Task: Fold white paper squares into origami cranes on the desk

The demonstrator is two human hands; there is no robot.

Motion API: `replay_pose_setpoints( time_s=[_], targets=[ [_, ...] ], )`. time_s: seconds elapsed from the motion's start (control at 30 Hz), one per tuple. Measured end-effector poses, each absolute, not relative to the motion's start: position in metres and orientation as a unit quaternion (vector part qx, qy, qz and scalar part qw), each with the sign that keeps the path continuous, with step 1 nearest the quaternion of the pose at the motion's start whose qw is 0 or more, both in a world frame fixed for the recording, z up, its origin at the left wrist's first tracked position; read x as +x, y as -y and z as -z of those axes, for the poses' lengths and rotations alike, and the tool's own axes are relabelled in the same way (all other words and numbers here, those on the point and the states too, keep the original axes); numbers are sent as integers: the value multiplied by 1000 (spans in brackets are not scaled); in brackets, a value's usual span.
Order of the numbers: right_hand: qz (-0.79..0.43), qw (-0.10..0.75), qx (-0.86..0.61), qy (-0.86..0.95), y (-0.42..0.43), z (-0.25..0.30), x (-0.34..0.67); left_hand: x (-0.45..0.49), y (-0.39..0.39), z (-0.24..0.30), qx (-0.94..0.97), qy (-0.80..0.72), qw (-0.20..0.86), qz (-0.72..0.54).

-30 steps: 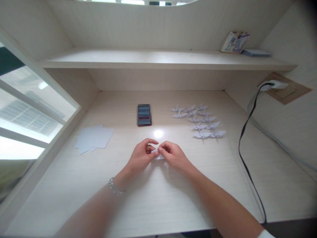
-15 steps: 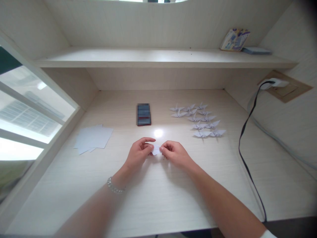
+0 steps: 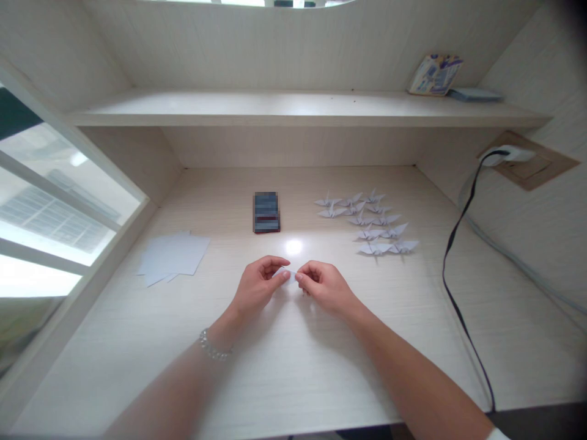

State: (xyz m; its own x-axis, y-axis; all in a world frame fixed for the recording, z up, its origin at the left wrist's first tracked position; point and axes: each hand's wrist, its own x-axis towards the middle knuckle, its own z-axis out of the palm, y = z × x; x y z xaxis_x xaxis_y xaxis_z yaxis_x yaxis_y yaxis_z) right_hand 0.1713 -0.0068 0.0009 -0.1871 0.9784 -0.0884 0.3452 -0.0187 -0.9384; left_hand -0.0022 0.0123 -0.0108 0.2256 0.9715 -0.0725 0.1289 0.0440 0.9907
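Observation:
A small folded piece of white paper (image 3: 292, 278) is held between my two hands, just above the desk. My left hand (image 3: 261, 282) pinches its left part, the thumb lying across the front. At its right corner, the thumb and forefinger of my right hand (image 3: 323, 284) are closed on the paper. Fingers cover much of it, so the exact fold is hard to make out. Several white paper cranes (image 3: 378, 220) stand in rows to the right, beyond my right hand. Off to the left lies a loose stack of white paper sheets (image 3: 174, 256).
A phone (image 3: 266, 212), its screen blurred, lies behind my hands. A black cable (image 3: 452, 244) runs from the wall socket (image 3: 532, 160) down the desk's right side. The shelf (image 3: 238, 102) above holds a small packet (image 3: 435, 74) and a flat bluish item (image 3: 476, 95).
My left thumb has slid right over the paper, and less of the paper shows between my hands. The cranes, sheets and phone stay where they were.

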Motion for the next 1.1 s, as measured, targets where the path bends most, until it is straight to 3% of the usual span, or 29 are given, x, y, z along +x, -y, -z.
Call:
replay_pose_setpoints(
  time_s=[0.23, 0.47, 0.67, 0.9, 1.1],
  targets=[
    [-533, 339, -511, 583, 5, 1, 172, 0, -11, 3, 609, -505, 502, -351],
    [-448, 351, -525, 632, 7, 2, 173, 0, -11, 1, 616, -493, 522, -324],
    [-571, 364, -480, 557, 1, 5, 176, -1, -10, 0, 629, -489, 511, -323],
    [-454, 358, -519, 630, 7, 2, 173, -1, -11, 4, 601, -484, 545, -328],
    [-425, 386, -520, 633, 8, 3, 171, 1, -11, 8, 592, -487, 534, -357]
  ],
)
